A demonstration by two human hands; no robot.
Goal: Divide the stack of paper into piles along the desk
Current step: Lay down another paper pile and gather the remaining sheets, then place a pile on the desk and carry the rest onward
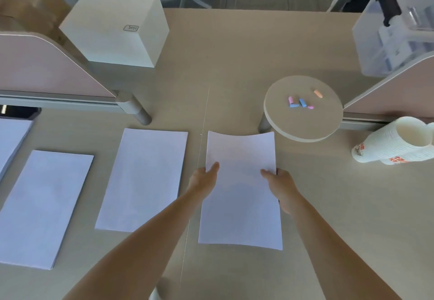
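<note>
Subject: held paper, white, portrait. Sheet count cannot be told.
Location: over the table, just right of the table seam and near the front edge. The far edge is bowed and the near edge slightly curved. Whether it rests on the table or sits just above it cannot be told.
L hand: grip closed on the paper's left edge at approx. mid-length, thumb on top. Remaining fingers are hidden under the sheet.
R hand: grip closed on the right edge, opposite the L hand, thumb on top. Remaining fingers are hidden.
Pile 1: flat on the table, just left of the seam and beside the held paper without touching it. The L forearm crosses its near right corner.
Pile 2: flat, left of pile 1 with a gap between, set nearer the front edge.
Pile 3: at the far left, cut by the frame edge, angled.
White box: far left of the table, behind the piles. It bears a small handwritten label, illegible.
Round stand: right of centre, just beyond the paper's far right corner. It carries small coloured pieces in pink, blue and orange.
Paper cups: a nested stack lying on its side at the right edge of the table.
Clear bin: far right, contents indistinct.
Dividers: pink panels, left divider and right divider.
</note>
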